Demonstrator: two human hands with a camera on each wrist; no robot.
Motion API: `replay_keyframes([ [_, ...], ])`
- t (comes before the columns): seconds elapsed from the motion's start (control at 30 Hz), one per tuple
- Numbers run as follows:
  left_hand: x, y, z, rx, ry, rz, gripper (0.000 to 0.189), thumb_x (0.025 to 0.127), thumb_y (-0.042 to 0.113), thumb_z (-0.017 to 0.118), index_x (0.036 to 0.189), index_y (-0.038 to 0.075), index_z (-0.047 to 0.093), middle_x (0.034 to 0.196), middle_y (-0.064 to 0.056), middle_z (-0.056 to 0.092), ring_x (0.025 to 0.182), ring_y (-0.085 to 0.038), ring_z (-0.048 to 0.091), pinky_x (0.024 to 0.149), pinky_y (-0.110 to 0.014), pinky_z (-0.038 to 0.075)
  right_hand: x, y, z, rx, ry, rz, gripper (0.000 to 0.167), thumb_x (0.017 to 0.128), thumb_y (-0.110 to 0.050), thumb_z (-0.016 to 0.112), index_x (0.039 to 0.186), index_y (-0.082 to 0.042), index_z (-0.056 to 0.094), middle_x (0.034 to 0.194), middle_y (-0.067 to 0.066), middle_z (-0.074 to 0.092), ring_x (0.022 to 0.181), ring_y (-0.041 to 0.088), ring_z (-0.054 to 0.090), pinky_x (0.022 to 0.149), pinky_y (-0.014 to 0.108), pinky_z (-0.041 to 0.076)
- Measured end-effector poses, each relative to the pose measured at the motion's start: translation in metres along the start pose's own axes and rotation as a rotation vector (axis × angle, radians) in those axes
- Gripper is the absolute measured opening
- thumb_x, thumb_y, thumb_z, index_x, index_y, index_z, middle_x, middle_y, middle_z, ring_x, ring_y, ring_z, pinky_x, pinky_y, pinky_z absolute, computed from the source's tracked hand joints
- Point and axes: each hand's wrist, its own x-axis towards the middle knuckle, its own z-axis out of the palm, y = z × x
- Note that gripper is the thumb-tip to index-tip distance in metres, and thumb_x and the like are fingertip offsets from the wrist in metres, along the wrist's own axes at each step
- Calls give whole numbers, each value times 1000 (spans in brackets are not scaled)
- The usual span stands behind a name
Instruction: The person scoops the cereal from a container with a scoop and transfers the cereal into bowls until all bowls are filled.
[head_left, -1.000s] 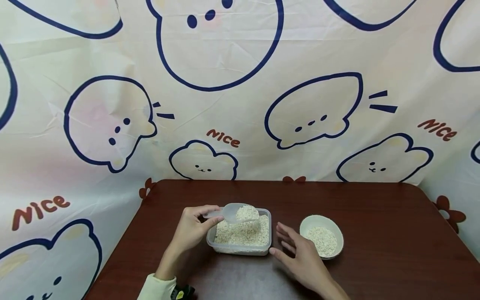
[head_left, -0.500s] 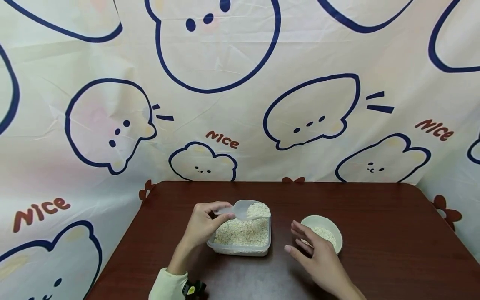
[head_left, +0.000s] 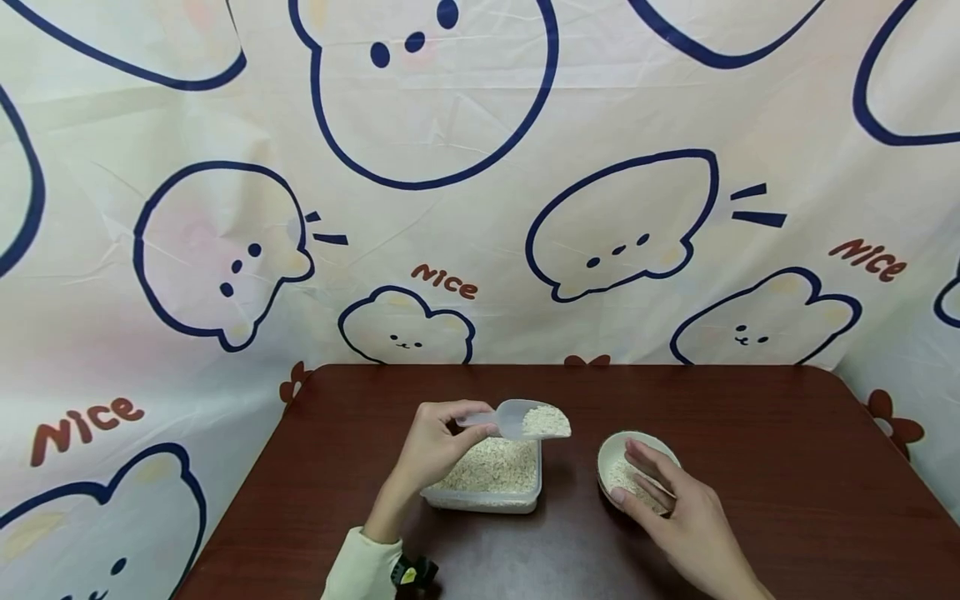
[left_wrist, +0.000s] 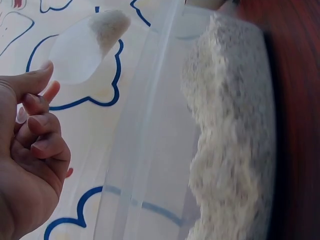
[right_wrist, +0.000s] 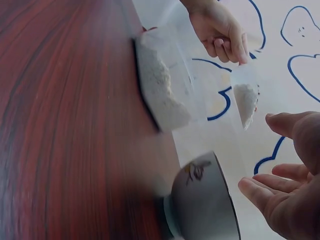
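My left hand (head_left: pixel 433 446) pinches the handle of a translucent plastic scoop (head_left: pixel 512 418) between thumb and fingers. Pale oat flakes (head_left: pixel 546 422) fill the scoop's front end, which points right, past the right side of a clear plastic container (head_left: pixel 480 502). More flakes lie in that container. To the right stands a small white bowl (head_left: pixel 611 457) with flakes inside; its outer wall (right_wrist: pixel 202 200) carries a flower print in the right wrist view. My right hand (head_left: pixel 693 512), fingers loosely spread and holding nothing, hovers at the bowl's near right side and overlaps it in the head view.
Everything stands on a dark red-brown wooden table (head_left: pixel 787 467). Behind it hangs a pale cloth (head_left: pixel 495 208) printed with blue-outlined cartoon figures. A dark device (head_left: pixel 414 573) is strapped at the left wrist, beside a light sleeve (head_left: pixel 363 567).
My left hand has carried the loaded scoop rightward from over the container to beyond its right side. My right hand has moved right, from beside the container to the bowl.
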Motion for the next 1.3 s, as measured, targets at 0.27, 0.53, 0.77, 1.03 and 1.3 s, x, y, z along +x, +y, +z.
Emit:
replay_keyframes([
  [0.27, 11, 7, 25, -30, -60, 26, 10, 96, 17, 83, 105, 15, 82, 84, -2, 77, 56, 0, 42, 54, -20, 41, -4, 10, -21, -148, 58, 12, 64, 95, -26, 85, 150, -10, 59, 144, 16, 69, 118, -6, 66, 87, 12, 57],
  [0.53, 22, 13, 48, -44, -128, 37, 10, 96, 19, 82, 105, 15, 82, 66, 4, 58, 57, 0, 40, 55, -19, 36, -7, 25, -34, -175, 82, 67, 68, 94, -29, 86, 152, -11, 57, 151, 18, 63, 118, -28, 47, 88, 1, 48],
  [0.77, 28, 17, 64, -33, -180, -14, 13, 95, 18, 84, 107, 13, 83, 83, -2, 76, 53, 2, 39, 53, -18, 36, -8, 36, -40, -232, 29, 147, 77, 93, -39, 86, 156, -9, 53, 154, 20, 60, 124, -19, 56, 90, 8, 53],
  [1.03, 40, 27, 78, 80, -267, 33, 12, 95, 17, 84, 107, 11, 83, 86, -1, 79, 54, 5, 40, 55, -15, 36, -7, 46, -40, -270, -122, 230, 102, 86, -54, 88, 162, -3, 41, 162, 29, 47, 129, 43, 68, 94, 40, 62],
  [1.3, 52, 38, 84, 241, -361, 91, 14, 96, 21, 83, 107, 12, 84, 87, 1, 80, 52, 5, 35, 54, -13, 33, -8, 53, -37, -208, -143, 238, 111, 82, -50, 93, 163, 2, 37, 156, 35, 51, 131, 46, 66, 95, 39, 61],
])
